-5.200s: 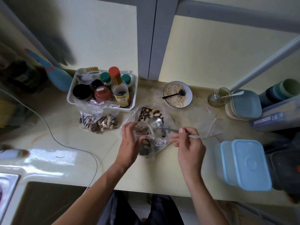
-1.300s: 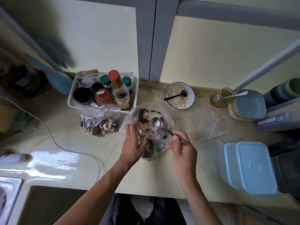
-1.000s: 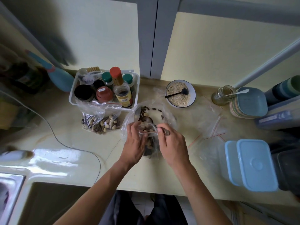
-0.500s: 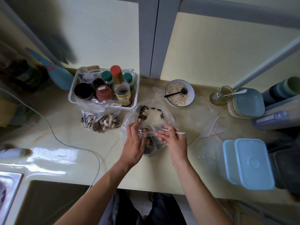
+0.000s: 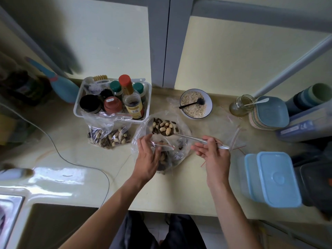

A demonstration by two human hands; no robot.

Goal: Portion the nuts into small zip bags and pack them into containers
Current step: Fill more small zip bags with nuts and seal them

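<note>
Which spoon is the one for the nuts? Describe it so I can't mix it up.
Start at the white tub of bottles by the wall; just to its right lies a big clear bag of nuts. The metal spoon sits over it, loaded with nuts, handle pinched by the right hand. Unlike the black spoon in the oat bowl, it's shiny silver.

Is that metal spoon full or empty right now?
Full: the spoon, held by the right hand, carries a heap of nuts.

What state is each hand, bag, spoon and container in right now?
left hand: holds small zip bag open
right hand: grips spoon, loaded with nuts
filled zip bags: lying by tray
blue containers: lids on
oat bowl: black spoon inside
</note>
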